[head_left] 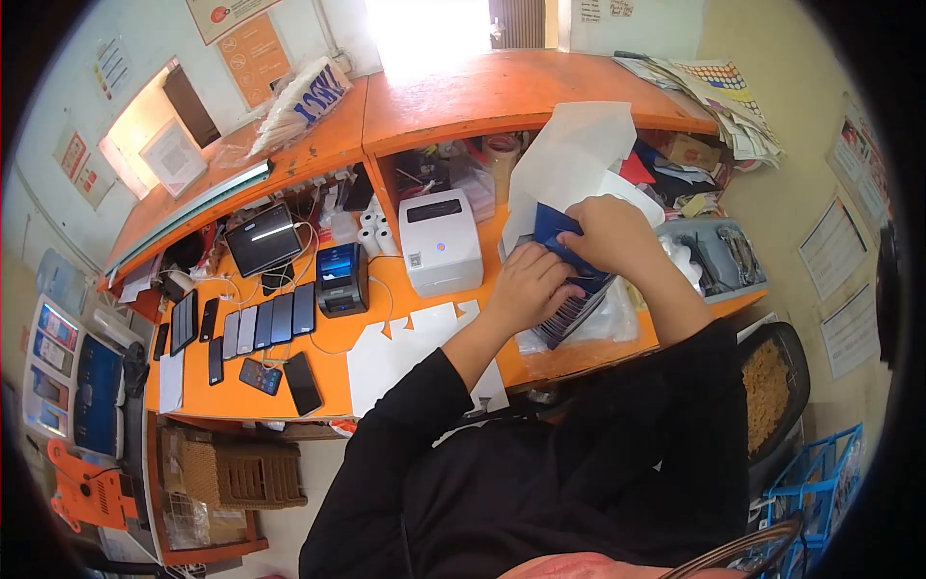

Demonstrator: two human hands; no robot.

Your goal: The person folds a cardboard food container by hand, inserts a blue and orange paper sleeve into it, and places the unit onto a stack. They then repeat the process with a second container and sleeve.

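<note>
Both hands are at the right part of the orange desk. My left hand (531, 289) has its fingers bent around the lower left of a dark blue, folded item (552, 227) with a striped lower part. My right hand (610, 234) grips the upper right of the same item, its fingers curled over it. Behind the hands a large white sheet of card (579, 140) leans up against the shelf. Beneath them lies clear plastic wrapping (612, 323). Another white cut-out sheet (415, 352) lies flat on the desk to the left.
A white label printer (440, 243) and a small black and blue printer (341, 280) stand left of the hands. Several phones (280, 317) and a tablet (263, 239) are further left. A grey tray (714, 261) sits at the right. An orange shelf (463, 92) runs along the back.
</note>
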